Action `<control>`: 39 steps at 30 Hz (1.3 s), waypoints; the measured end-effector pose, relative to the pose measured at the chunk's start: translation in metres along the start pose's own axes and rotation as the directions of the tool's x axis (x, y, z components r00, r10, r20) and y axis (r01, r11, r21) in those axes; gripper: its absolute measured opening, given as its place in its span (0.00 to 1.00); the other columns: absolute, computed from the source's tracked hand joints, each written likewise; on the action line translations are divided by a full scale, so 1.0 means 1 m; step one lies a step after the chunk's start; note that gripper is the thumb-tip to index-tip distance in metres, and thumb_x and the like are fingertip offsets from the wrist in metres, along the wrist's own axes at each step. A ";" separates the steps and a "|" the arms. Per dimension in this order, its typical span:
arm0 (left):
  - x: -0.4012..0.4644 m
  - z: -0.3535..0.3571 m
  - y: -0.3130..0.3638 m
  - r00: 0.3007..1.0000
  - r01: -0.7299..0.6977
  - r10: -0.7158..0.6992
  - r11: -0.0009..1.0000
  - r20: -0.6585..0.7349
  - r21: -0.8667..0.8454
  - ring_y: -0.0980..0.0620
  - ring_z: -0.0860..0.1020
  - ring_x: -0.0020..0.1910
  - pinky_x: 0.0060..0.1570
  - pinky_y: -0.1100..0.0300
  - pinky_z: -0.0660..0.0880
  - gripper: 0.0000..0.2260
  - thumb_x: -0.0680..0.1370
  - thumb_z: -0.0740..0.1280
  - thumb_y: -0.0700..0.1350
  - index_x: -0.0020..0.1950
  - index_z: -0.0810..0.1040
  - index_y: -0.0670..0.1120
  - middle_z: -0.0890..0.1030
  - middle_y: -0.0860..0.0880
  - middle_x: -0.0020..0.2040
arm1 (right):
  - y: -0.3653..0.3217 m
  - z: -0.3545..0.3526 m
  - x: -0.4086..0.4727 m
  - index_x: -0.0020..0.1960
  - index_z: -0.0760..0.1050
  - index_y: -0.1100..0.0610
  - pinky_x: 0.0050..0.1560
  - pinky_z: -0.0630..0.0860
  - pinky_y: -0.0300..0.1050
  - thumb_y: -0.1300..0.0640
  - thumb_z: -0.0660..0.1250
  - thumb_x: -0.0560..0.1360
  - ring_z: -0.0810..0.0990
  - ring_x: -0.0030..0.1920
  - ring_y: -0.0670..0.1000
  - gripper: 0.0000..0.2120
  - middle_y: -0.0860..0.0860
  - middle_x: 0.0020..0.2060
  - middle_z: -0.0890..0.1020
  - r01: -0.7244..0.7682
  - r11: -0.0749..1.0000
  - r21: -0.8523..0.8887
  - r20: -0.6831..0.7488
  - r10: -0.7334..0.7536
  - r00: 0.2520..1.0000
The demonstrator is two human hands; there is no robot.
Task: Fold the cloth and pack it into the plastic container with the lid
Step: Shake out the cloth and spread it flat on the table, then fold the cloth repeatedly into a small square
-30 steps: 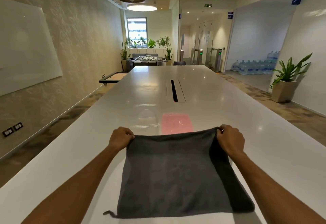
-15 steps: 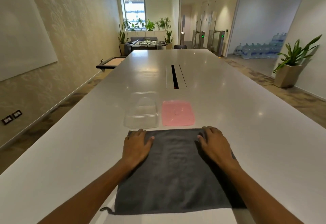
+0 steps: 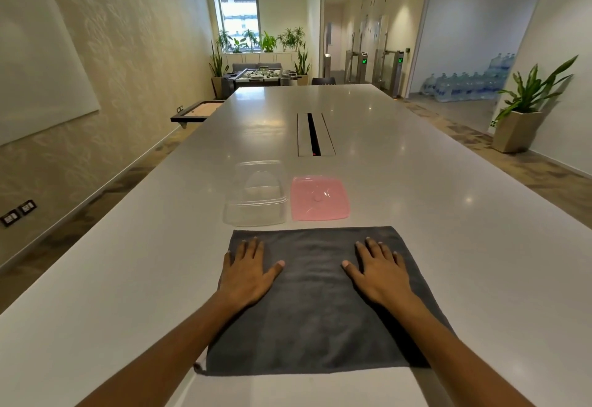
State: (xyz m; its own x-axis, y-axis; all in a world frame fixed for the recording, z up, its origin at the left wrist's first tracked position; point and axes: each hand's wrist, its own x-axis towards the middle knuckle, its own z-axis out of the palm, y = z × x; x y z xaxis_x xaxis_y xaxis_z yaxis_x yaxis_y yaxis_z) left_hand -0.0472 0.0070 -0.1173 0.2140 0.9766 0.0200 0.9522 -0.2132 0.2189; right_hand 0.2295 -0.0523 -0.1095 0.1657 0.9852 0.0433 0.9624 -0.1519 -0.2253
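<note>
Both forearms are bare to the frame's edge, with no sleeves, rings or watch visible.

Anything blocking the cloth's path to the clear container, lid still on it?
Nothing visible blocks it. The clear container sits open just past the grey cloth, with bare table between. The pink lid lies flat beside it, to its right. Left hand and right hand rest flat on the cloth.

We see a matt, napped grey cloth, a clear plastic container, a glossy pink plastic lid and a polished white table.
</note>
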 end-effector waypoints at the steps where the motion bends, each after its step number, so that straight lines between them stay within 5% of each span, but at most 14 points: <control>1: 0.001 -0.002 0.000 1.000 -0.005 0.005 1.000 -0.027 -0.019 0.47 0.50 0.78 0.74 0.44 0.47 0.36 0.76 0.46 0.69 0.78 0.53 0.48 0.53 0.48 0.79 | 0.001 -0.003 0.001 0.76 0.55 0.48 0.74 0.51 0.59 0.33 0.47 0.76 0.56 0.76 0.56 0.34 0.52 0.77 0.57 0.003 1.000 0.004 -0.014 -0.003 1.000; 6: 0.021 -0.024 -0.002 0.982 -0.052 0.038 0.996 -0.184 -0.073 0.45 0.64 0.72 0.70 0.46 0.61 0.24 0.80 0.53 0.58 0.72 0.66 0.46 0.66 0.46 0.74 | 0.015 -0.029 0.028 0.73 0.61 0.52 0.71 0.60 0.58 0.48 0.54 0.79 0.64 0.72 0.57 0.23 0.53 0.74 0.65 0.056 0.998 -0.022 -0.087 -0.057 0.995; 11: 0.042 -0.036 -0.005 0.990 -0.085 0.084 0.996 -0.110 0.000 0.43 0.72 0.65 0.64 0.49 0.68 0.19 0.80 0.56 0.40 0.70 0.69 0.46 0.75 0.45 0.67 | 0.030 -0.047 0.058 0.75 0.58 0.51 0.72 0.58 0.60 0.63 0.59 0.76 0.61 0.73 0.56 0.29 0.53 0.74 0.64 0.074 0.991 -0.112 0.071 -0.066 0.995; 16: 0.054 -0.042 -0.008 0.987 -0.108 0.114 0.992 -0.110 0.061 0.43 0.78 0.52 0.51 0.52 0.76 0.17 0.73 0.63 0.36 0.61 0.77 0.45 0.80 0.44 0.55 | 0.041 -0.051 0.071 0.70 0.66 0.51 0.67 0.67 0.58 0.60 0.62 0.75 0.68 0.66 0.57 0.24 0.55 0.67 0.70 0.076 0.988 -0.132 0.112 -0.061 0.992; 23: 0.051 -0.048 -0.018 0.977 -0.109 0.107 0.994 -0.185 0.000 0.46 0.78 0.46 0.44 0.59 0.72 0.10 0.75 0.63 0.37 0.53 0.81 0.44 0.80 0.45 0.51 | 0.040 -0.059 0.074 0.56 0.75 0.54 0.57 0.74 0.53 0.56 0.67 0.71 0.73 0.56 0.56 0.13 0.55 0.57 0.73 0.099 0.981 -0.167 0.014 -0.098 0.995; 31: 0.022 -0.077 -0.027 0.950 -0.180 0.160 0.982 -0.268 -0.053 0.45 0.79 0.47 0.47 0.57 0.75 0.09 0.76 0.64 0.38 0.52 0.83 0.43 0.82 0.44 0.50 | 0.044 -0.084 0.056 0.44 0.77 0.53 0.54 0.71 0.51 0.54 0.70 0.68 0.75 0.50 0.54 0.06 0.52 0.49 0.75 0.187 0.958 -0.216 -0.145 -0.221 0.964; 39: -0.019 -0.088 -0.035 0.951 -0.240 0.228 0.970 -0.211 -0.037 0.49 0.79 0.46 0.47 0.61 0.74 0.08 0.77 0.66 0.42 0.53 0.83 0.44 0.83 0.46 0.50 | 0.055 -0.093 0.018 0.40 0.72 0.49 0.53 0.69 0.49 0.54 0.69 0.70 0.73 0.42 0.49 0.06 0.49 0.40 0.78 0.228 0.953 -0.200 -0.077 -0.247 0.966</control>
State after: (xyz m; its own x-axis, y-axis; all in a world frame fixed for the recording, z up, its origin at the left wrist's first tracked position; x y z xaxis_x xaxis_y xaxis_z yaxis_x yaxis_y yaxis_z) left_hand -0.1042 -0.0019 -0.0397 0.3740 0.8857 0.2750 0.8642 -0.4404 0.2431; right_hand 0.3053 -0.0503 -0.0310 -0.0612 0.9831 0.1727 0.9979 0.0638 -0.0098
